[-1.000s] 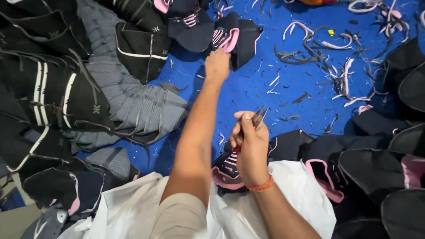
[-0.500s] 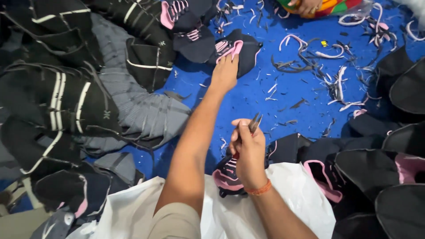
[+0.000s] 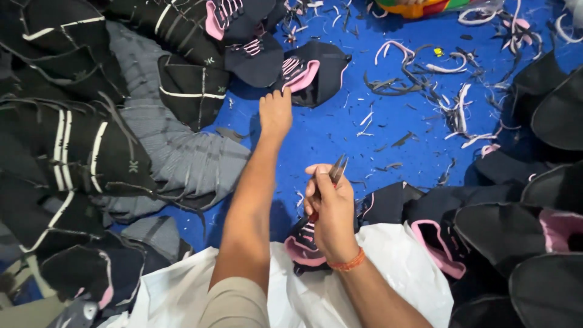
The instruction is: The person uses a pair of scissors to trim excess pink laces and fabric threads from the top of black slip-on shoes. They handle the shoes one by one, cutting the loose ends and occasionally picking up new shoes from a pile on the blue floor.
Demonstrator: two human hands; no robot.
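Note:
My left hand (image 3: 276, 112) is stretched far forward over the blue mat (image 3: 388, 130). Its fingertips are at the near edge of a black shoe upper with a pink lining (image 3: 313, 73); I cannot tell whether they grip it. My right hand (image 3: 331, 209) is held close to me, closed on small metal snips (image 3: 337, 169) whose tips point up and away. Under that hand, another black and pink upper (image 3: 303, 246) lies on a white plastic sheet (image 3: 401, 267) across my lap.
Piles of black and grey uppers with white stripes (image 3: 79, 140) fill the left. More black and pink uppers (image 3: 522, 225) are stacked at the right. Trimmed strips and scraps (image 3: 437, 85) litter the mat at the back. A colourful object (image 3: 419, 7) sits at the top edge.
My left hand has drawn back a little from the black and pink upper, toward the left. My right hand still holds the snips in about the same place. The view has shifted slightly.

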